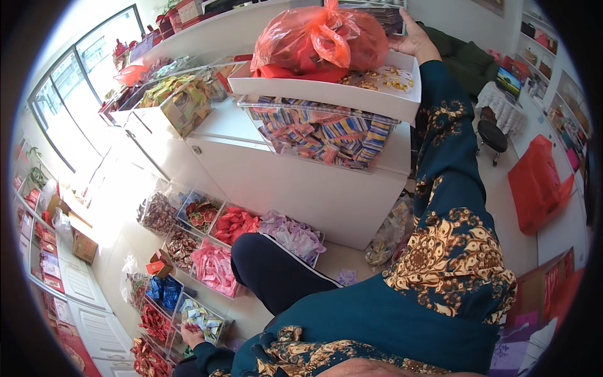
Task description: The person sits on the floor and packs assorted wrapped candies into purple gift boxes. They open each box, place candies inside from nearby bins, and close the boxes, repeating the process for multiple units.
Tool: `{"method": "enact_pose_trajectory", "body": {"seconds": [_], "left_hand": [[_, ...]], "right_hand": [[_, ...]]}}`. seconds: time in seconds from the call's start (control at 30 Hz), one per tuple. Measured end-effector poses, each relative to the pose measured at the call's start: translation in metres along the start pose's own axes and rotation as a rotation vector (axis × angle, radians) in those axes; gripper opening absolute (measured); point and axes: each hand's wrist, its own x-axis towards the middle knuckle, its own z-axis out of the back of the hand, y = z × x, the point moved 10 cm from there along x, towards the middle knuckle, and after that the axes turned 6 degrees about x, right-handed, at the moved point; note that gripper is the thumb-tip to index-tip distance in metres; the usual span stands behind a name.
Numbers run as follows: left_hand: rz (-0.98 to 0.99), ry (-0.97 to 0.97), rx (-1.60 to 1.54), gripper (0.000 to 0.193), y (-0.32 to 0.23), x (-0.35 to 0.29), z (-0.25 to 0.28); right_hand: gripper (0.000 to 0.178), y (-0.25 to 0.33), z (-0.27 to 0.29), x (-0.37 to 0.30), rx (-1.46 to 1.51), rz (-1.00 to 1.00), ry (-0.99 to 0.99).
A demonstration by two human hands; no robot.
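Observation:
My right arm, in a dark teal sleeve with gold patterns, reaches up to the counter. At its end my right hand [416,41] has its fingers apart, beside a flat stack of dark-edged packets [391,20] behind a white tray [314,89]. On that tray sit a knotted, see-through red plastic bag [317,39] and small gold pieces [396,80]. Low on the left, my left hand [192,335] is at the edge of a clear bin of small pale wrapped packets [200,319]. Its fingers look loosely stretched, with nothing visible in them.
A clear bin of striped packets [323,133] stands on the white counter [295,188], under the tray. Several floor bins hold pink [217,265], red [235,225] and lilac packets [292,234]. A red bag [539,182] and a black stool [492,135] stand at right.

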Motion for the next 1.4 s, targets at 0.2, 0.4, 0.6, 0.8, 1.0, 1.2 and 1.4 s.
{"method": "enact_pose_trajectory", "body": {"seconds": [0.2,0.4,0.6,0.8,1.0,1.2,1.4], "left_hand": [[0.062,-0.146,0.007,0.023,0.007,-0.017,0.036],[0.059,-0.151,0.003,0.023,0.012,-0.023,0.039],[0.086,-0.129,-0.025,0.025,0.016,-0.023,0.034],[0.048,-0.064,-0.040,0.025,0.006,-0.023,0.016],[0.014,0.014,-0.102,0.015,-0.006,-0.008,-0.006],[-0.182,0.148,-0.129,0.028,-0.060,-0.038,-0.053],[-0.463,0.696,-0.093,0.049,-0.166,-0.207,-0.198]], "right_hand": [[0.049,-0.012,-0.024,0.039,-0.082,-0.174,0.082],[0.051,-0.013,-0.023,0.046,-0.040,-0.049,-0.020],[0.048,-0.002,-0.015,0.039,0.104,0.058,-0.023],[0.043,0.037,-0.006,0.011,0.197,0.189,0.066],[0.033,0.091,-0.012,-0.055,0.123,0.336,0.226],[0.026,0.147,-0.046,-0.155,0.156,0.475,0.406],[0.034,0.143,-0.125,-0.253,0.229,0.399,0.677]]}}
